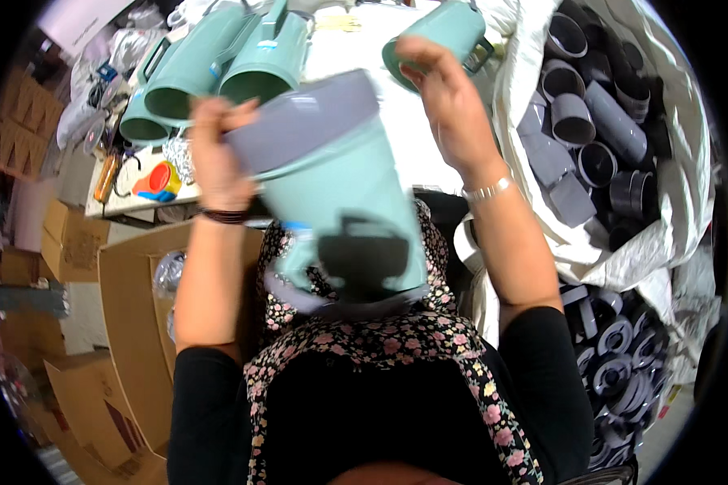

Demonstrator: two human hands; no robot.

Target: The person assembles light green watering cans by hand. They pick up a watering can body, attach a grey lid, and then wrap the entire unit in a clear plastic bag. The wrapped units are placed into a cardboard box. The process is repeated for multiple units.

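A pale green plastic jug (340, 186) with a wide grey band (311, 117) at its upper end hangs tilted above my lap, slightly smeared by motion. Its lower end carries a grey rim. My left hand (221, 153) grips the band at its left side, with some of the fingers hidden. Raised to the right of the jug and apart from it, my right hand (453, 109) holds nothing, its fingers loosely bent and thumb apart. Just beyond that hand, another green jug (445, 36) lies on its side on the white table.
Several green jugs (198, 65) lie at the table's far left. Near them is a red, yellow and blue tape dispenser (160, 182). A white sack (534, 230) of dark grey cylinders stands right, above a bag of grey rings (619, 368). An open cardboard box (137, 323) stands left.
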